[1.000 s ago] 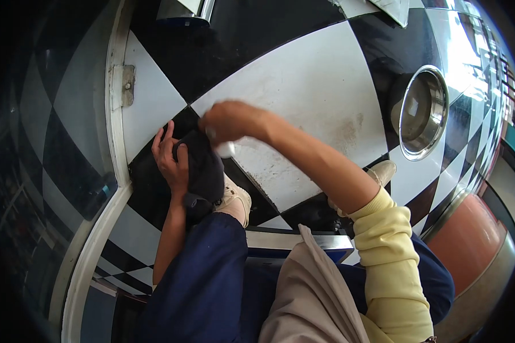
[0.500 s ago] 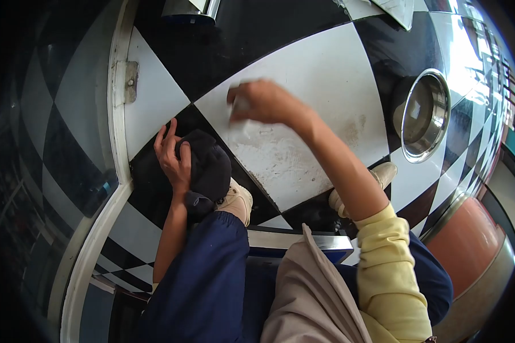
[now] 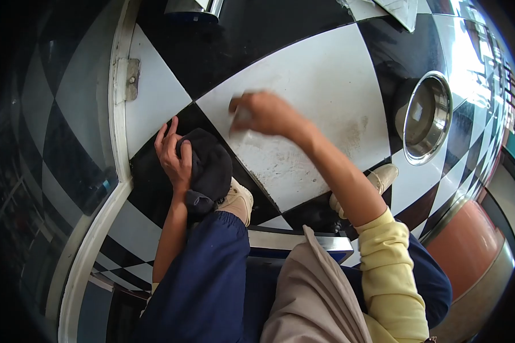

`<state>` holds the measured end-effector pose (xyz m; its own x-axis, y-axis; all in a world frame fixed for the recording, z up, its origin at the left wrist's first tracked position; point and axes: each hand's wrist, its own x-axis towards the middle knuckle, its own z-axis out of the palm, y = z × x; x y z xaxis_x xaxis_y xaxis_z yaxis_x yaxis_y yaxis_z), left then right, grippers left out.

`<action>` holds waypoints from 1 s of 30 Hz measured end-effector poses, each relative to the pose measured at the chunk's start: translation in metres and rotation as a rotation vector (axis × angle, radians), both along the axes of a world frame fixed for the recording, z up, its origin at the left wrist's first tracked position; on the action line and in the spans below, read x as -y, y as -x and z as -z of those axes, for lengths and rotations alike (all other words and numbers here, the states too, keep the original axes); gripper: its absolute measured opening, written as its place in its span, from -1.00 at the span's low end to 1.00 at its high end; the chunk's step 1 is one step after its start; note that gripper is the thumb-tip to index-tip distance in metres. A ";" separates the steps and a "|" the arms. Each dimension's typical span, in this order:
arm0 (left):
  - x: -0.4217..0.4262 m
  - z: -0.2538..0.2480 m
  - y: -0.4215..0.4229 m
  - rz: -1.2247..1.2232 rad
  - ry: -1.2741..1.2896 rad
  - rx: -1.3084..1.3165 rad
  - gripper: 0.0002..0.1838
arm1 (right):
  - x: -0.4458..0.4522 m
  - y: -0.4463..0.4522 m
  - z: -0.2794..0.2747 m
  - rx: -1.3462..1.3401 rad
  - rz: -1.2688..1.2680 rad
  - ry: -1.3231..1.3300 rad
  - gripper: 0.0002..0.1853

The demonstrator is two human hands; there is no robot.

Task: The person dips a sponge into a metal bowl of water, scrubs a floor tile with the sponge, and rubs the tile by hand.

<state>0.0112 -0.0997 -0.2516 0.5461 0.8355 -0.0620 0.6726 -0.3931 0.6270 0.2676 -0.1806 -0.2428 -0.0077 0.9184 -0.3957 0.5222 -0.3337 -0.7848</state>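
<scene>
My left hand (image 3: 175, 159) holds a crumpled dark cloth (image 3: 210, 166) with the thumb lying over it and some fingers stretched out. It is low over a black floor tile, beside my left shoe (image 3: 240, 201). Smeared by motion, my right hand (image 3: 266, 115) is closed over the large white tile (image 3: 320, 86). A small pale thing (image 3: 242, 121) shows at its fingers, too blurred to name. Brown smudges and scuffed dirt mark the near part of this tile.
A steel basin (image 3: 440, 134) with liquid in it stands on the right. The white door frame (image 3: 115, 123) runs along the left. A metal bar (image 3: 334, 244) crosses in front of me, and an orange rounded seat (image 3: 463, 251) is at the lower right.
My right hand has shifted slightly down and toward me over the white tile, still closed. My left hand and the dark cloth stay almost where they were.
</scene>
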 end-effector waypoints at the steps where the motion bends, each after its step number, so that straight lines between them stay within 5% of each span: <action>1: 0.001 -0.001 -0.001 -0.010 0.017 0.008 -0.89 | -0.006 -0.015 -0.009 0.000 0.122 0.018 -0.63; 3: 0.001 -0.002 -0.001 -0.020 0.034 0.003 -0.89 | -0.012 -0.026 -0.016 0.013 0.242 -0.012 -0.62; 7: 0.000 -0.001 -0.002 0.000 -0.008 -0.007 -0.91 | 0.004 0.019 -0.013 0.010 -0.210 0.038 -0.64; 12: 0.001 -0.002 -0.001 -0.003 0.009 0.012 -0.90 | -0.002 -0.029 -0.012 -0.026 0.245 -0.028 -0.65; 18: -0.001 0.001 -0.001 0.012 -0.017 0.000 -0.89 | 0.008 0.019 -0.012 -0.016 -0.135 -0.017 -0.62; 22: 0.001 -0.001 0.000 -0.004 0.011 -0.001 -0.88 | -0.009 -0.020 -0.006 0.000 0.271 -0.102 -0.62; 28: -0.001 0.001 -0.001 0.014 -0.020 -0.006 -0.88 | 0.006 0.029 -0.008 -0.026 -0.154 -0.051 -0.60; 30: 0.001 0.001 0.000 0.006 -0.016 -0.006 -0.88 | -0.004 0.006 -0.002 -0.010 0.022 -0.015 -0.62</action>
<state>0.0107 -0.1003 -0.2525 0.5506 0.8331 -0.0517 0.6740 -0.4073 0.6163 0.2617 -0.1769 -0.2407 0.0089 0.9243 -0.3815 0.5066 -0.3330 -0.7952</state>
